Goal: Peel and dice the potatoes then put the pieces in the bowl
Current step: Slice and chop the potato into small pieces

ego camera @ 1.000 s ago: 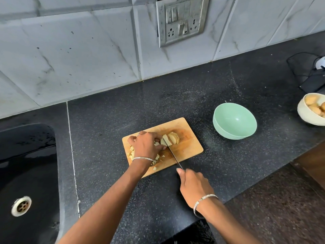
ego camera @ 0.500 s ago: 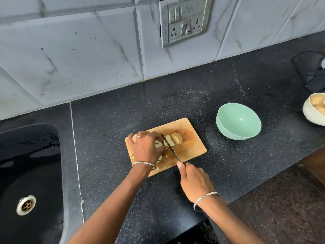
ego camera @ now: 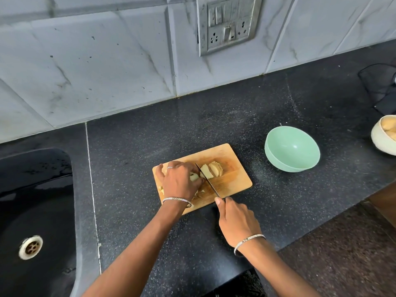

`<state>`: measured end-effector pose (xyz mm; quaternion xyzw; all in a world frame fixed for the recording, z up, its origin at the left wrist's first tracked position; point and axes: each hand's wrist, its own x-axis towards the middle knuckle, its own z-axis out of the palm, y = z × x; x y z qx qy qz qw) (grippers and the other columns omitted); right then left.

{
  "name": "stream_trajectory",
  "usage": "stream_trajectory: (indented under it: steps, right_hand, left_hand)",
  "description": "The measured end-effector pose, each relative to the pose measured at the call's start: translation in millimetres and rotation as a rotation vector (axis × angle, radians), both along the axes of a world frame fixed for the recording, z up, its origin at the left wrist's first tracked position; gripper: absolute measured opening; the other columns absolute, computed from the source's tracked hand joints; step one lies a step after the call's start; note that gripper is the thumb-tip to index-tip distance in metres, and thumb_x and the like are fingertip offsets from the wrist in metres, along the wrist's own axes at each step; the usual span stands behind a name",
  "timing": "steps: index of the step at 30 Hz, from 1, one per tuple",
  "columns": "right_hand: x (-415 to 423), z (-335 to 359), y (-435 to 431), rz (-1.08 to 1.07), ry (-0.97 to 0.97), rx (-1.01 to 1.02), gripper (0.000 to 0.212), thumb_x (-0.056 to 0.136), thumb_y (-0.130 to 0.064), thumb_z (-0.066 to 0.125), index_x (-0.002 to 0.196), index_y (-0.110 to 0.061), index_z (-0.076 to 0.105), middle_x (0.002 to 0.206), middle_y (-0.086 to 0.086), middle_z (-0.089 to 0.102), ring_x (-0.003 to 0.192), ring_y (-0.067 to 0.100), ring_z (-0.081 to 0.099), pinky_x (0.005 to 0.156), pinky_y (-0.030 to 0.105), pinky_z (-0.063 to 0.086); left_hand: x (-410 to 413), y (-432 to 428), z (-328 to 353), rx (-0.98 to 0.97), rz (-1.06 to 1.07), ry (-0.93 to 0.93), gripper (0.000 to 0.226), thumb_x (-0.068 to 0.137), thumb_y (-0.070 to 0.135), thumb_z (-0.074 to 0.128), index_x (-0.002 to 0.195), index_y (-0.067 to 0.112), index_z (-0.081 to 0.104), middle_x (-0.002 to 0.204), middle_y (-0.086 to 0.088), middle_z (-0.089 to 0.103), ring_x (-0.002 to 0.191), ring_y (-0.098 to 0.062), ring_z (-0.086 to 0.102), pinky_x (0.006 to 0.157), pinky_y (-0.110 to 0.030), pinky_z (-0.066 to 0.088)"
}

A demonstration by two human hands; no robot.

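The right hand [ego camera: 236, 224], fingers clamped on the knife [ego camera: 207, 181], has slid the blade forward across the peeled potato [ego camera: 214, 168] on the board [ego camera: 233, 181], which the left hand [ego camera: 180, 182] pins with curled fingers, so dicing continues and the bowl [ego camera: 292, 154] stays empty.

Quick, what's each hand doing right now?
Left hand: curled over the potato, holding it on the board.
Right hand: grips the knife.
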<state>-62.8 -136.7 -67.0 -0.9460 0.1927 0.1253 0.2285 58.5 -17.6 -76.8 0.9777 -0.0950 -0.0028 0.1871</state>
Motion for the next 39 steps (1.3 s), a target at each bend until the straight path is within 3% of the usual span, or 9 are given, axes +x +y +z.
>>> stream_trajectory:
  steps: [13, 22, 27, 33, 39]
  right_hand:
    - [13.3, -2.1, 6.0, -0.026, 0.098, -0.043, 0.051, 0.102, -0.051, 0.022, 0.114, -0.016, 0.057, 0.112, 0.012, 0.064, 0.105, 0.037, 0.061, 0.074, 0.038, 0.044]
    - [-26.3, -1.2, -7.1, -0.058, 0.129, 0.056, 0.053, 0.1, -0.056, 0.017, 0.098, -0.019, 0.055, 0.106, 0.01, 0.064, 0.101, 0.034, 0.059, 0.084, 0.044, 0.048]
    - [-16.9, 7.8, -18.6, -0.074, 0.041, 0.026, 0.045, 0.1, -0.054, 0.017, 0.087, -0.022, 0.046, 0.1, 0.011, 0.063, 0.1, 0.036, 0.059, 0.073, 0.041, 0.041]
    - [0.8, 4.1, -10.4, -0.085, 0.041, -0.066, 0.05, 0.103, -0.05, 0.021, 0.107, -0.013, 0.056, 0.109, 0.014, 0.064, 0.103, 0.038, 0.061, 0.074, 0.04, 0.044]
    - [-4.3, -3.6, -1.6, -0.036, 0.02, 0.076, 0.047, 0.101, -0.053, 0.019, 0.089, -0.021, 0.05, 0.099, 0.011, 0.064, 0.1, 0.037, 0.059, 0.079, 0.044, 0.047]
  left_hand:
    - [2.8, -1.3, 0.5, -0.04, 0.017, 0.028, 0.019, 0.072, 0.044, 0.077, 0.087, 0.035, 0.072, 0.093, 0.013, 0.069, 0.121, -0.015, 0.044, 0.106, -0.048, 0.009]
    - [6.5, 0.7, 1.8, -0.031, 0.02, 0.033, 0.019, 0.078, 0.042, 0.07, 0.095, 0.034, 0.07, 0.097, 0.009, 0.069, 0.119, -0.017, 0.048, 0.106, -0.045, 0.017]
    - [1.0, 0.4, 5.9, -0.109, 0.035, 0.004, 0.013, 0.081, 0.033, 0.064, 0.093, 0.034, 0.066, 0.094, 0.014, 0.068, 0.114, -0.017, 0.052, 0.1, -0.041, 0.02]
    - [0.4, 3.4, 4.4, -0.157, 0.054, -0.026, 0.014, 0.085, 0.031, 0.059, 0.098, 0.035, 0.063, 0.097, 0.014, 0.068, 0.112, -0.017, 0.054, 0.098, -0.042, 0.021]
    - [6.9, 10.9, 4.7, -0.21, 0.077, -0.052, 0.017, 0.084, 0.029, 0.059, 0.1, 0.034, 0.063, 0.1, 0.012, 0.07, 0.114, -0.019, 0.054, 0.1, -0.045, 0.023]
